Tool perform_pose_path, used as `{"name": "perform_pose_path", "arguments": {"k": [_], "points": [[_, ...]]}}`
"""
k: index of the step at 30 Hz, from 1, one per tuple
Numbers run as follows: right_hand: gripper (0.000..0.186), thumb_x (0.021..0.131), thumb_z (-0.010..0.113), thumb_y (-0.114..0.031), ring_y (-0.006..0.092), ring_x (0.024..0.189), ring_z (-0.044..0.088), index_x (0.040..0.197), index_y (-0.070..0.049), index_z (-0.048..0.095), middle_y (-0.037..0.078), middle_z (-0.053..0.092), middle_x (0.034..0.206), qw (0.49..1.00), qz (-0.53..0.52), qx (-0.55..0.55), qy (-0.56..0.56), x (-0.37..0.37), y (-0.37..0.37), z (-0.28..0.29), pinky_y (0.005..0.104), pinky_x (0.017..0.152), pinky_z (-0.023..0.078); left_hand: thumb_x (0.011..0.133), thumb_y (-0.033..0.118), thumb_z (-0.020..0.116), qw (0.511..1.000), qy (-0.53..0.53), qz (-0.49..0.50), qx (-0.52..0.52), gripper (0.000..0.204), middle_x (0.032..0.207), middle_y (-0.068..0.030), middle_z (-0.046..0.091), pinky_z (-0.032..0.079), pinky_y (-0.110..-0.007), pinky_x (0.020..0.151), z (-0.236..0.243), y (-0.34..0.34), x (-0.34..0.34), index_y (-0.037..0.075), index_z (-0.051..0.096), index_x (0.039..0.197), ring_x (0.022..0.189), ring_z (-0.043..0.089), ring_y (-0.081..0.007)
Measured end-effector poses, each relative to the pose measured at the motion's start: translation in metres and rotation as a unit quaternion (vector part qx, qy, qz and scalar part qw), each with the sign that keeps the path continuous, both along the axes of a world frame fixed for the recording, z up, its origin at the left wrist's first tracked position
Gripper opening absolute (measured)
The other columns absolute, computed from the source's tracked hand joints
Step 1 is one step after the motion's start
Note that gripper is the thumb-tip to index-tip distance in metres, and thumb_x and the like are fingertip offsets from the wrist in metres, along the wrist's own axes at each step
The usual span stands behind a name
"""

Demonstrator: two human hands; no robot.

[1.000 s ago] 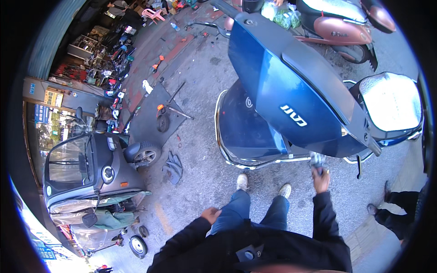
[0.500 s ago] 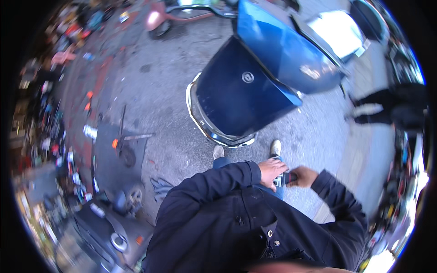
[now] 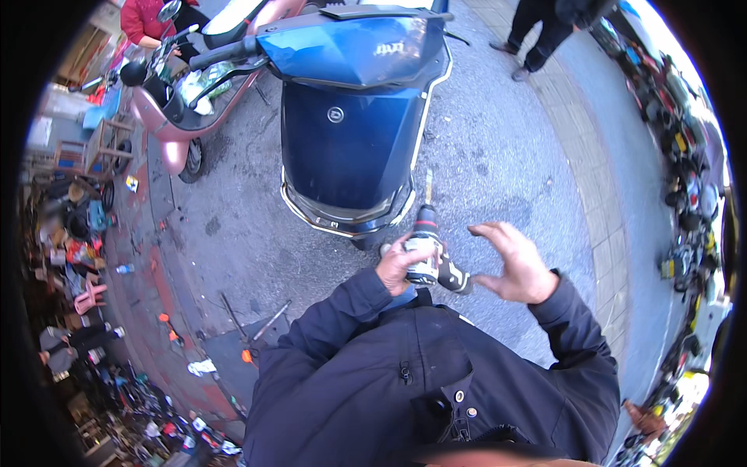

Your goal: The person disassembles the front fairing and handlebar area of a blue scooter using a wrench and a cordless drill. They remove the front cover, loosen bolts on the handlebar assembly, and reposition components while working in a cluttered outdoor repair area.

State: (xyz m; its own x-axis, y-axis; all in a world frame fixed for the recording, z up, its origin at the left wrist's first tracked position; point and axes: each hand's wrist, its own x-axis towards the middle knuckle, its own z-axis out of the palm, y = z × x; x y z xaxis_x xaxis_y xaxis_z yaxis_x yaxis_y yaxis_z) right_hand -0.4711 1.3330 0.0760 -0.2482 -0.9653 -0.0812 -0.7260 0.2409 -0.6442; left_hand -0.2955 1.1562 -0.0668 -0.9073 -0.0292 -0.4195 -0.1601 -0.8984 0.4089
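My left hand (image 3: 395, 266) grips a cordless drill (image 3: 422, 249) in front of my dark jacket, its long, pale bit (image 3: 429, 187) pointing away from me. The drill's handle angles down to the right. My right hand (image 3: 510, 265) is open just right of the drill, fingers apart and thumb near the drill's base, apparently not gripping it. A blue scooter (image 3: 346, 144) stands ahead, its front panel and chrome rim facing me; the bit reaches beside that rim's right side, and I cannot tell that they touch.
A pink scooter (image 3: 179, 132) stands at the upper left, beside a person in red (image 3: 144, 27). Another person (image 3: 537, 35) stands at the upper right. A seated person (image 3: 66, 350), pink chair (image 3: 91, 294), tools (image 3: 247, 335) and clutter line the left. Parked two-wheelers (image 3: 681, 187) line the right edge.
My view has swung round, moving the blue scooter to the upper middle. The drill now sits in my left hand, angled forward; my right hand has let go and opened.
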Motion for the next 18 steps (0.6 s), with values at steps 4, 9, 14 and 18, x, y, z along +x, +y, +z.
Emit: {"name": "perform_pose_path", "arguments": {"k": [4,9,14,18], "points": [[0.102,0.067,0.087,-0.018,0.0431,0.121,0.054,0.153,0.001,0.035,0.027,0.052,0.134,0.997,-0.074,-0.012,0.019,0.095,0.035,-0.092,0.0464,0.104,0.045,0.093,0.007,0.072,0.996,-0.031,0.078,0.036,0.041,0.11,-0.0103,0.069,0.061,-0.038,0.087,0.022,0.022,0.031,0.004,0.053,0.129,0.097,0.072,-0.0212],[0.067,0.068,0.081,-0.02,0.0369,0.093,0.063,0.13,-0.004,0.06,0.015,0.067,0.101,0.948,-0.247,-0.187,-0.069,0.162,0.016,-0.151,0.0452,0.084,0.051,0.097,0.015,0.073,0.991,-0.071,0.105,-0.034,0.029,0.106,-0.0056,0.068,0.057,-0.034,0.087,0.044,0.057,0.072,0.007,0.057,0.12,0.097,0.069,-0.0169],[0.054,0.07,0.083,-0.02,0.0325,0.088,0.066,0.12,-0.007,0.067,0.013,0.069,0.096,0.935,-0.243,-0.19,-0.176,0.21,0.028,-0.183,0.0404,0.08,0.054,0.103,0.056,0.052,0.979,-0.1,0.013,-0.179,0.056,0.117,-0.0081,0.069,0.048,-0.039,0.101,0.012,0.015,0.112,0.004,0.062,0.121,0.11,0.064,-0.0206],[0.036,0.082,0.081,-0.014,0.0269,0.094,0.071,0.114,-0.004,0.069,0.012,0.073,0.102,0.882,-0.23,-0.213,-0.351,0.232,-0.007,-0.164,0.0378,0.083,0.057,0.107,0.04,0.051,0.998,0.007,0.036,0.053,0.051,0.135,-0.0245,0.061,0.04,-0.05,0.116,0.025,-0.04,0.104,-0.007,0.06,0.125,0.132,0.054,-0.0409]]}}
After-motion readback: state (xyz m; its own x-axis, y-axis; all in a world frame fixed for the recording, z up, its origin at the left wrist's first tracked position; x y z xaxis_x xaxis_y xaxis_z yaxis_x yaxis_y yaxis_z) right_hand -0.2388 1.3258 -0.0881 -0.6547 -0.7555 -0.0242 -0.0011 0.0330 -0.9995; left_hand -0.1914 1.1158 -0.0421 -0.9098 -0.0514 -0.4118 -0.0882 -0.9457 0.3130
